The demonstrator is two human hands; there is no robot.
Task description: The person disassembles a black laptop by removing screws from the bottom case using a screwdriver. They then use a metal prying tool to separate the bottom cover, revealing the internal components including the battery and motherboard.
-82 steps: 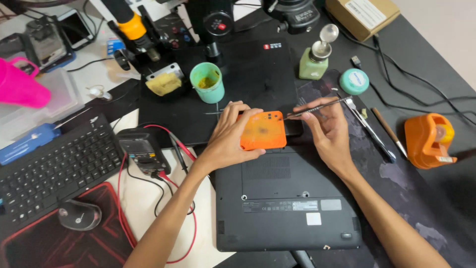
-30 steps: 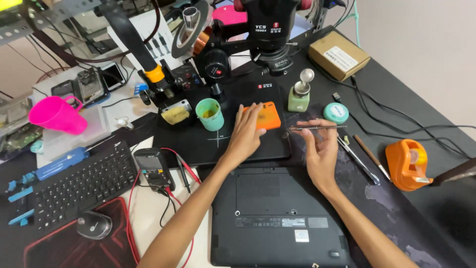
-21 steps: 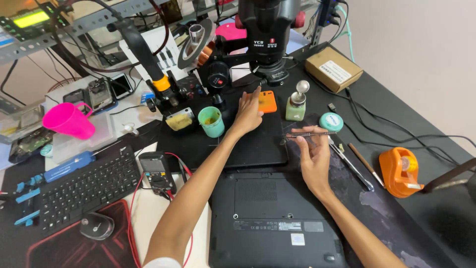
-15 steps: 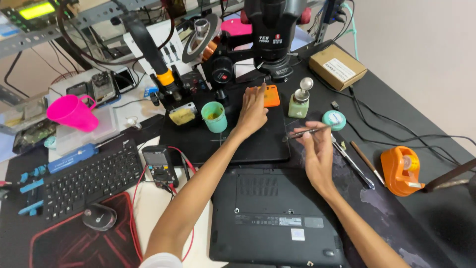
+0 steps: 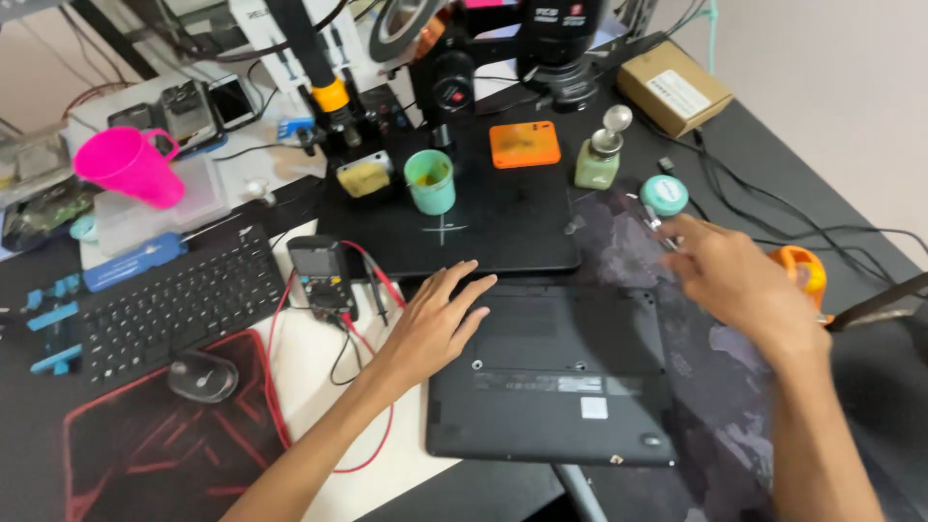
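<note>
— Right hand (image 5: pixel 739 280) grip: narrow, pinched on a thin metal tool (image 5: pixel 655 222), likely tweezers, though the motion blur keeps me from being sure of the hold. It hangs over the dark mat, near the teal round tin (image 5: pixel 664 193).

— And the left hand (image 5: pixel 435 324)?

— Fingers spread, holding nothing, palm down at the upper left corner of the black laptop (image 5: pixel 556 372), which lies bottom-up on the surface. Fingertips reach the seam between the laptop and the black work pad (image 5: pixel 503 217) behind it.

— Where's the orange phone?

— The orange phone (image 5: pixel 524 144) lies flat at the back of that pad, under the microscope (image 5: pixel 561 48), well apart from both hands.

— What worries you?

— My guess: the tool tip is just beside the tin and near the green pump bottle (image 5: pixel 599 155); a quick sweep could tip the bottle. The green cup (image 5: pixel 430 181) stands close to the left hand's reach, so a careless forward move might knock it. The red leads (image 5: pixel 372 275) of the small meter (image 5: pixel 321 278) run just beside the left wrist and could snag.
</note>
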